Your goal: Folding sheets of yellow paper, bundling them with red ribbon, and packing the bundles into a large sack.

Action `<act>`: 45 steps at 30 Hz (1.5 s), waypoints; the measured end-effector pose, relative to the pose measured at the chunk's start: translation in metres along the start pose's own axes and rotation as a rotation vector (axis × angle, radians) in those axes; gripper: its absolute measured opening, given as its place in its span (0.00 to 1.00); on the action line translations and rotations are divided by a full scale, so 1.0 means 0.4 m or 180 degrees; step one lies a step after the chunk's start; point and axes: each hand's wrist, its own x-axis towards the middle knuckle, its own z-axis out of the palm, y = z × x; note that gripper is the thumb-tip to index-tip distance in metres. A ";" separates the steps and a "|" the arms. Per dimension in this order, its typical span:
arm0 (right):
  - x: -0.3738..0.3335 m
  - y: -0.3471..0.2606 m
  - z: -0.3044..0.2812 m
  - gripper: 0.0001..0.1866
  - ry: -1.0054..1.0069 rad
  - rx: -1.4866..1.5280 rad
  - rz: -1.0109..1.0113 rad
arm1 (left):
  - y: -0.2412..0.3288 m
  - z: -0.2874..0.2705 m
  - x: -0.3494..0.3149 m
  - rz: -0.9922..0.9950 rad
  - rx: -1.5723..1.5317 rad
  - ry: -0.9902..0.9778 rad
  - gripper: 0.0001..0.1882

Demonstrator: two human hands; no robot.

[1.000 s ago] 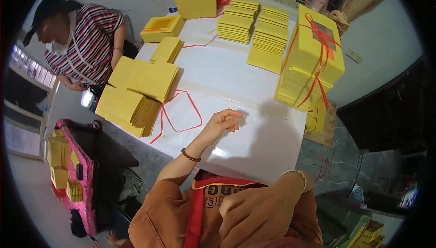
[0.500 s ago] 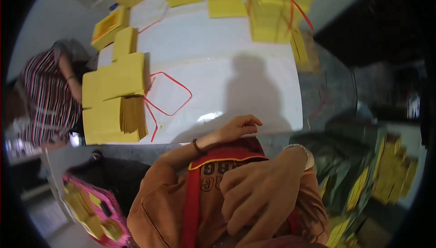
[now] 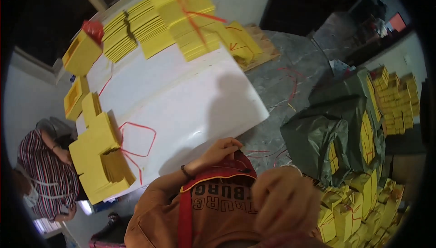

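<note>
My left hand (image 3: 222, 150) rests in front of my body by the table's near edge, close to the top of my red apron (image 3: 240, 165). Its fingers are loosely bent and apart, with nothing seen in them. Raised close to the camera, my right hand (image 3: 286, 200) is smeared by motion, so its grip cannot be read. Away from both hands, stacked yellow paper pieces (image 3: 93, 150) lie on the left of the white table (image 3: 181, 93). A loop of red plastic string (image 3: 154, 132) lies beside them.
Tied yellow stacks (image 3: 190, 9) stand along the far edge, near yellow boxes (image 3: 77, 96). A co-worker in a striped shirt (image 3: 38, 157) is at the left. Dark green plastic sheeting (image 3: 318, 130) and yellow bundles (image 3: 349, 216) fill the right; red string (image 3: 295, 82) lies on the floor.
The view has swung to the right, showing more floor and bundles there. My right hand has shifted right in the picture and is more blurred. My left hand stays near the apron.
</note>
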 end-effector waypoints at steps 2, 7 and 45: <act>-0.027 -0.071 -0.029 0.11 0.0097 -0.0086 -0.0527 | 0.027 0.052 0.040 -0.0075 -0.0148 -0.0131 0.11; -0.034 -0.297 -0.098 0.07 -0.0474 -0.0357 -0.0129 | 0.079 0.215 0.174 0.0415 0.0625 -0.0704 0.12; -1.094 -1.124 -0.745 0.13 0.6641 -0.2177 0.0360 | 0.356 1.013 1.269 -0.0176 0.1556 -0.1857 0.11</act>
